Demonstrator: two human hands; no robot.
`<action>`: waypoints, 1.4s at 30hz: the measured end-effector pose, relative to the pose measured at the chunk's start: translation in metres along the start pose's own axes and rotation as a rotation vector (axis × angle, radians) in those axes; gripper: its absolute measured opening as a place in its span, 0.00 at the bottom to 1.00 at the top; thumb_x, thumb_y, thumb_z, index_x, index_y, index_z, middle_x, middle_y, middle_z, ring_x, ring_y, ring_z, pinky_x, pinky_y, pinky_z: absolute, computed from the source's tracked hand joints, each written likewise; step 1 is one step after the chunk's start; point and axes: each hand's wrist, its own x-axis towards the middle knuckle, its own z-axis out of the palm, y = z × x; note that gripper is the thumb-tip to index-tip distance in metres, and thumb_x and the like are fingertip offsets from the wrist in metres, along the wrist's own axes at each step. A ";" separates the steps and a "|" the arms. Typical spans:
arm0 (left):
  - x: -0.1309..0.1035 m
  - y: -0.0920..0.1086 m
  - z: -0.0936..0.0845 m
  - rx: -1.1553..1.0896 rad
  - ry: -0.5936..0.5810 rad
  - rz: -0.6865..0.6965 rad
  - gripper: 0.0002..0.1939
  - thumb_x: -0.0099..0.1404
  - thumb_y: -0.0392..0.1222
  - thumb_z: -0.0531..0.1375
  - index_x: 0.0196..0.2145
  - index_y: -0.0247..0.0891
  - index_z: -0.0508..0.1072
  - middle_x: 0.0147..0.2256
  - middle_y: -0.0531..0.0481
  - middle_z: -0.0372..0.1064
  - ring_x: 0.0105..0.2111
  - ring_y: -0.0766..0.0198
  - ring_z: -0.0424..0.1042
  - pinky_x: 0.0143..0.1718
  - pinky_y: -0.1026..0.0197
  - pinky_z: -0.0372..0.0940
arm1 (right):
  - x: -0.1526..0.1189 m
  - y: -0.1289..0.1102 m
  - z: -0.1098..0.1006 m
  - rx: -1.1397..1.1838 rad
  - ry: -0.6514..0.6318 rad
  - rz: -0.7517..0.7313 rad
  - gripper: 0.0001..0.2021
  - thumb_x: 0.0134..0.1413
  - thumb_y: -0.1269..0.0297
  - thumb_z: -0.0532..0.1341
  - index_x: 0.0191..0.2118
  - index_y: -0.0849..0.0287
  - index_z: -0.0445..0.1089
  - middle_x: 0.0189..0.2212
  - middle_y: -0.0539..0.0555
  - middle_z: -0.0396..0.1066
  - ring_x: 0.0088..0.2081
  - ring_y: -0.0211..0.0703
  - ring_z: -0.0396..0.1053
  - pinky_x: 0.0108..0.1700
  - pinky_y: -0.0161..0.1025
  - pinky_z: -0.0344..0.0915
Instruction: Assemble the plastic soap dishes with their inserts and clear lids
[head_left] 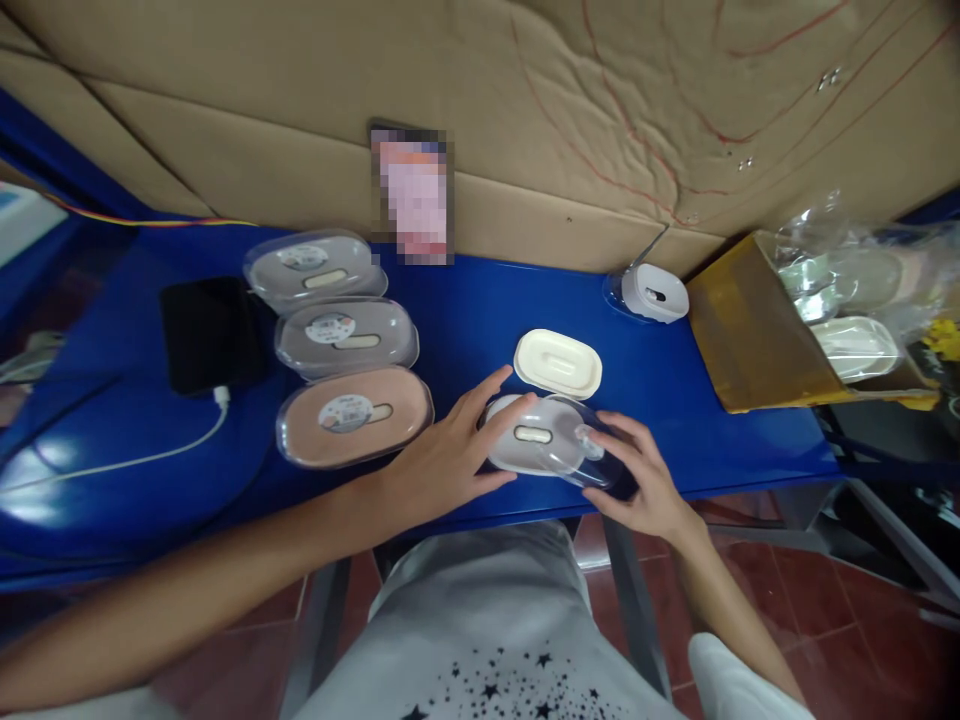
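At the table's front edge lies a pale grey oval box [510, 450] with a small cream slot in its top. My left hand [465, 450] straddles its left end, thumb at the near edge and a finger along the far edge. My right hand [637, 475] grips a clear plastic cover [566, 460] tilted over the box's right part. A round sticker or tag [589, 441] shows under my right fingertips, too blurred to read. Just beyond the box is a cream oval tray [559, 364] with a raised middle.
To the left, two grey boxes [367, 335] and a pink box [401, 390] carry clear covers and labels. A black device [208, 335] is on a white cable. A phone-like slab [412, 195] leans at the back. Rightward stand a small white dispenser [660, 290] and a carton [720, 330] of wrapped pieces.
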 end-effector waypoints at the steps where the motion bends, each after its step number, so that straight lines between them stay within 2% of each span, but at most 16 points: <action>1: 0.000 -0.001 0.001 -0.027 -0.001 0.004 0.52 0.68 0.45 0.73 0.77 0.43 0.46 0.77 0.26 0.45 0.68 0.35 0.69 0.58 0.39 0.78 | 0.009 -0.003 0.005 0.010 -0.029 -0.059 0.37 0.65 0.59 0.70 0.76 0.43 0.59 0.72 0.60 0.60 0.72 0.64 0.63 0.68 0.62 0.72; 5: 0.000 -0.004 0.003 -0.101 -0.019 0.023 0.54 0.68 0.45 0.73 0.78 0.45 0.44 0.77 0.27 0.45 0.71 0.35 0.64 0.64 0.36 0.73 | 0.038 -0.004 0.014 0.009 -0.110 -0.250 0.38 0.68 0.63 0.67 0.78 0.43 0.55 0.76 0.57 0.57 0.75 0.61 0.58 0.73 0.65 0.66; 8: 0.000 -0.005 0.001 -0.122 -0.047 0.022 0.52 0.69 0.43 0.73 0.78 0.45 0.45 0.75 0.28 0.50 0.72 0.36 0.62 0.66 0.36 0.71 | 0.048 -0.004 0.013 -0.027 -0.143 -0.310 0.39 0.68 0.64 0.67 0.79 0.45 0.53 0.75 0.58 0.58 0.77 0.61 0.55 0.74 0.67 0.64; 11: 0.000 -0.006 0.000 -0.130 -0.079 0.014 0.51 0.69 0.43 0.73 0.77 0.44 0.48 0.73 0.30 0.56 0.71 0.37 0.64 0.66 0.36 0.71 | 0.051 -0.008 0.010 -0.081 -0.167 -0.337 0.39 0.67 0.64 0.68 0.79 0.48 0.54 0.74 0.59 0.61 0.76 0.61 0.56 0.73 0.66 0.65; 20: 0.001 -0.007 -0.002 -0.154 -0.105 -0.026 0.48 0.70 0.47 0.72 0.76 0.45 0.49 0.71 0.31 0.59 0.69 0.39 0.66 0.64 0.38 0.72 | 0.059 -0.016 0.003 -0.148 -0.210 -0.362 0.40 0.68 0.64 0.68 0.79 0.47 0.53 0.71 0.60 0.66 0.74 0.61 0.60 0.71 0.64 0.69; 25: -0.001 -0.004 -0.002 -0.130 -0.104 -0.003 0.49 0.73 0.46 0.69 0.78 0.43 0.43 0.72 0.29 0.57 0.70 0.39 0.64 0.65 0.40 0.71 | 0.061 -0.016 0.002 -0.161 -0.228 -0.376 0.39 0.68 0.63 0.67 0.79 0.47 0.53 0.72 0.59 0.65 0.74 0.61 0.59 0.70 0.65 0.69; 29: -0.004 -0.002 -0.001 -0.154 -0.092 0.010 0.48 0.76 0.46 0.66 0.79 0.40 0.39 0.72 0.26 0.55 0.72 0.38 0.61 0.69 0.37 0.66 | 0.062 -0.015 0.008 -0.122 -0.230 -0.368 0.40 0.69 0.65 0.65 0.80 0.42 0.50 0.77 0.54 0.58 0.76 0.61 0.55 0.72 0.67 0.66; 32: -0.005 -0.004 0.001 -0.217 -0.098 -0.017 0.48 0.76 0.46 0.65 0.79 0.44 0.38 0.71 0.29 0.57 0.72 0.39 0.62 0.69 0.37 0.66 | 0.061 -0.012 0.016 -0.082 -0.259 -0.352 0.41 0.70 0.62 0.64 0.80 0.35 0.46 0.79 0.48 0.51 0.79 0.62 0.49 0.75 0.72 0.58; 35: -0.004 -0.006 0.002 -0.274 -0.113 -0.057 0.51 0.74 0.46 0.67 0.80 0.48 0.38 0.71 0.32 0.58 0.71 0.41 0.63 0.68 0.38 0.67 | 0.060 -0.009 0.020 -0.100 -0.300 -0.327 0.39 0.70 0.56 0.67 0.78 0.32 0.51 0.79 0.45 0.51 0.80 0.61 0.47 0.76 0.71 0.57; 38: -0.003 -0.008 0.002 -0.301 -0.115 -0.084 0.54 0.71 0.45 0.70 0.80 0.49 0.39 0.71 0.33 0.59 0.70 0.41 0.64 0.67 0.38 0.67 | 0.061 -0.007 0.021 -0.131 -0.316 -0.332 0.34 0.70 0.56 0.67 0.76 0.32 0.57 0.78 0.43 0.55 0.79 0.60 0.50 0.75 0.67 0.61; 42: -0.002 -0.008 0.000 -0.299 -0.125 -0.098 0.55 0.70 0.44 0.71 0.79 0.47 0.39 0.70 0.33 0.59 0.70 0.41 0.64 0.68 0.39 0.66 | 0.064 -0.007 0.023 -0.108 -0.268 -0.361 0.35 0.71 0.57 0.66 0.77 0.33 0.56 0.78 0.44 0.55 0.78 0.60 0.52 0.74 0.67 0.63</action>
